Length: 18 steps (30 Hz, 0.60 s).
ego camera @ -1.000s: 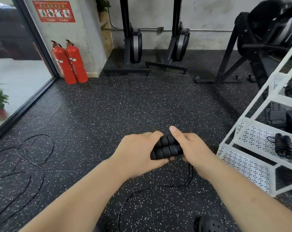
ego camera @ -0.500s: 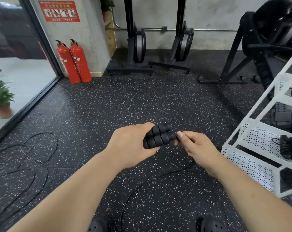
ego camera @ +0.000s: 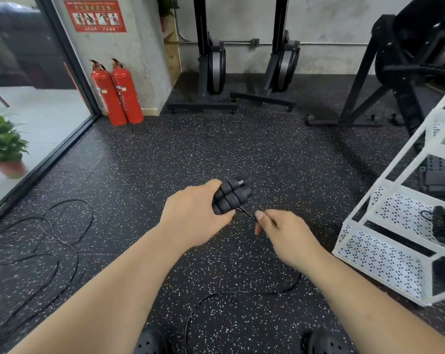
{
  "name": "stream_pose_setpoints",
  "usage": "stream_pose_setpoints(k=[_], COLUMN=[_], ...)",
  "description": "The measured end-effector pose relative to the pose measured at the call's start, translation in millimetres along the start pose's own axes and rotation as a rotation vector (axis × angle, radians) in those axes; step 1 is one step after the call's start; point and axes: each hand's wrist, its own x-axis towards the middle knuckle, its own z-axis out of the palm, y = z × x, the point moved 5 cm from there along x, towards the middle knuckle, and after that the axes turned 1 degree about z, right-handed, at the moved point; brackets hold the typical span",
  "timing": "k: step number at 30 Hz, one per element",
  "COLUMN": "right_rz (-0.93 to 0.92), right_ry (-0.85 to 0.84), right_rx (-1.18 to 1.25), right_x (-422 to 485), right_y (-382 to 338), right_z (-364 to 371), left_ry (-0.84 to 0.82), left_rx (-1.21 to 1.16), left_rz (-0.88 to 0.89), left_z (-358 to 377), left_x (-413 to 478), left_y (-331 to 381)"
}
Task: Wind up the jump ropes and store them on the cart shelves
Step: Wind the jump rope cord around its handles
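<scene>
The left hand [ego camera: 194, 215] is gripping the two black handles [ego camera: 231, 196] side by side with its fingers curled round them, and their long axis is pointing out of the palm toward the far right. The right hand [ego camera: 285, 233] is pinching the thin cord [ego camera: 247, 213] just near and right of the handles, so a short taut piece is running between the two hands. Beyond the pinch the cord is dropping behind the right wrist and lying slack on the floor [ego camera: 216, 149]. I judge the winding is only beginning: the right hand, nearer to the slack, should be carrying the cord around the bundle, across its axis. The white cart [ego camera: 379, 259] is standing at the right, with one wound rope [ego camera: 443, 223] on a shelf; loose ropes [ego camera: 50, 238] are lying at the left.
</scene>
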Motion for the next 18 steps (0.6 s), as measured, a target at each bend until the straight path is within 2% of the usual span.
stream_pose_setpoints(k=[5, 7, 9, 11, 13, 16, 18], right_rz=[-0.21, -0.303, -0.4, -0.462, -0.449, -0.299, -0.23], right_ry=[-0.01, 0.044, 0.141, 0.217, 0.224, 0.128, 0.057], right_rx=[-0.435, -0.611, -0.654, -0.583, -0.419, -0.096, 0.024], right_x=[-25.4, -34.4, -40.7, -41.6, -35.2, -21.4, -15.3], right_y=[-36.4, -52.7, -65.6, -70.3, -63.5, -44.3, -32.8], right_z=[2.1, -3.5, -14.2, -29.7, -48.7, -73.5, -80.5], left_ry=[-0.024, -0.045, -0.081, -0.131, -0.17, -0.208, -0.191], left_rx=[0.161, 0.2, 0.235, 0.262, 0.273, 0.257, 0.229], left_rz=[-0.095, -0.094, -0.046, 0.05, 0.172, 0.356, 0.449], left_z=[8.7, 14.1, 20.5, 27.6, 32.8, 31.3, 21.6], left_x=[4.3, 4.7, 4.6, 2.7, -2.7, -14.6, -21.2], left_y=[-19.2, -20.8, -16.8, -6.1, 10.0, 38.0, 53.0])
